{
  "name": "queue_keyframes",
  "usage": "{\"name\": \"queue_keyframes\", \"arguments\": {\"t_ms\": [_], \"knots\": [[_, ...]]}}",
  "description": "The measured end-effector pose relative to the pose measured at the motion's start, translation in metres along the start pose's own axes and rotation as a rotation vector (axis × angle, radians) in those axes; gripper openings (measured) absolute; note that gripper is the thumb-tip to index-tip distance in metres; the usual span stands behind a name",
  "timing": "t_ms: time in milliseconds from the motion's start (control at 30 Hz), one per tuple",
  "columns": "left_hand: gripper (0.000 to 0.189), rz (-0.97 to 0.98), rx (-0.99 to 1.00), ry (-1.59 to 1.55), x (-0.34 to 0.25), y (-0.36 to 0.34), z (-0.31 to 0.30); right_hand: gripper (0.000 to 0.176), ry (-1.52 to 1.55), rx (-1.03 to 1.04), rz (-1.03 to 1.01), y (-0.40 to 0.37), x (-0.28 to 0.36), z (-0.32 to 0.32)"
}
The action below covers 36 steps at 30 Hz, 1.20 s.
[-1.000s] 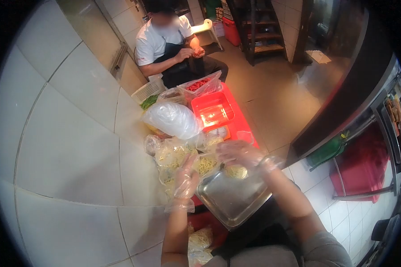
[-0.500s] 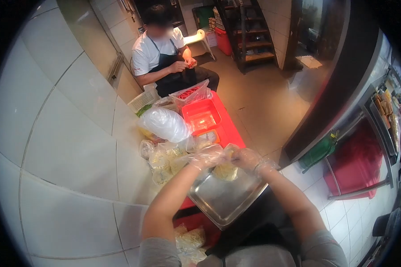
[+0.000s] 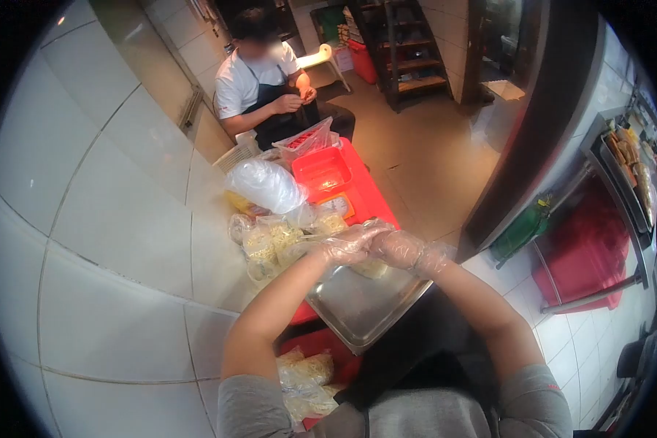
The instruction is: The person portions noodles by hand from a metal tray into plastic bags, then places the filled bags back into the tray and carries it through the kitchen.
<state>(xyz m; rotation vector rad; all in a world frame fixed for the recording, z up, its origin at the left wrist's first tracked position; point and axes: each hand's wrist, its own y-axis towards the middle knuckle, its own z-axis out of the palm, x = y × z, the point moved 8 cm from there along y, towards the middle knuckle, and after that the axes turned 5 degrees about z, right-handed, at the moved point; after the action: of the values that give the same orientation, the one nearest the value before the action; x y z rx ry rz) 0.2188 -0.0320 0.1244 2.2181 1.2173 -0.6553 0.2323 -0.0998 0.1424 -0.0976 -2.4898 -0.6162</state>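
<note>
Gloved left hand and right hand touching over noodles on steel tray. I cannot tell either grip's state; fingers look curled, perhaps pinching something.

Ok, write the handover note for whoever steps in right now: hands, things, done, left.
Left hand: gloved, over the steel tray, fingers against the other hand's; grip unclear.
Right hand: gloved, same.
Things: loose noodle portion on the tray under both hands; bagged noodles piled by the wall.
Done: several portions bagged.
Left: the loose portion, not yet bagged.
</note>
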Motion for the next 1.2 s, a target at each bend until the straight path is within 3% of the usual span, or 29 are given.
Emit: {"name": "queue_keyframes", "arguments": {"t_ms": [100, 133, 300, 400, 533, 600, 667, 700, 767, 800, 833, 933, 1033, 1100, 1133, 1200], "knots": [[0.027, -0.170, 0.362, 0.098, 0.025, -0.006, 0.019, 0.008, -0.138, 0.169, 0.312, -0.028, -0.043, 0.012], [0.020, -0.208, 0.442, 0.123, 0.042, -0.012, 0.031, 0.010, -0.117, 0.178, 0.316, -0.036, -0.051, 0.014], [0.028, -0.137, 0.324, 0.301, 0.039, -0.027, 0.038, 0.021, -0.219, 0.312, 0.209, -0.056, -0.085, 0.044], [0.028, -0.158, 0.292, 0.356, 0.011, -0.033, 0.022, 0.022, -0.245, 0.271, 0.335, -0.066, -0.093, 0.026], [0.026, -0.053, 0.103, 0.419, -0.059, -0.044, -0.039, 0.019, -0.290, 0.042, 0.150, -0.035, -0.017, -0.048], [0.024, -0.110, 0.094, 0.323, -0.019, -0.060, -0.027, 0.020, -0.264, -0.088, 0.032, -0.044, -0.004, -0.052], [0.022, -0.226, 0.178, 0.331, 0.022, -0.080, 0.008, 0.018, -0.310, 0.099, 0.218, -0.051, -0.037, -0.006], [0.022, -0.189, 0.137, 0.351, 0.027, -0.072, 0.003, 0.017, -0.355, 0.183, 0.299, -0.041, -0.048, -0.006], [0.021, -0.141, 0.094, 0.354, 0.033, -0.077, 0.008, 0.013, -0.287, 0.131, 0.195, -0.040, -0.039, -0.011], [0.021, -0.242, 0.116, 0.354, 0.031, -0.075, 0.006, 0.013, -0.275, 0.122, 0.156, -0.046, -0.044, -0.008], [0.021, -0.218, 0.112, 0.370, 0.021, -0.072, 0.002, 0.012, -0.278, 0.110, 0.114, -0.048, -0.046, -0.011], [0.018, -0.171, 0.075, 0.431, 0.008, -0.072, -0.001, 0.018, -0.249, 0.235, 0.138, -0.052, -0.051, 0.002], [0.018, -0.202, 0.036, 0.365, 0.009, -0.083, 0.000, 0.041, 0.139, 0.007, 0.460, -0.060, -0.069, -0.005], [0.018, -0.316, -0.049, 0.244, 0.018, -0.091, -0.001, 0.060, 0.402, -0.187, 0.366, -0.067, -0.081, 0.024], [0.018, -0.371, -0.090, 0.187, 0.023, -0.096, -0.002, 0.063, 0.462, -0.195, 0.343, -0.068, -0.085, 0.041], [0.016, -0.294, -0.188, 0.234, 0.015, -0.097, -0.003, 0.062, 0.509, -0.117, 0.321, -0.065, -0.086, 0.076]]}}
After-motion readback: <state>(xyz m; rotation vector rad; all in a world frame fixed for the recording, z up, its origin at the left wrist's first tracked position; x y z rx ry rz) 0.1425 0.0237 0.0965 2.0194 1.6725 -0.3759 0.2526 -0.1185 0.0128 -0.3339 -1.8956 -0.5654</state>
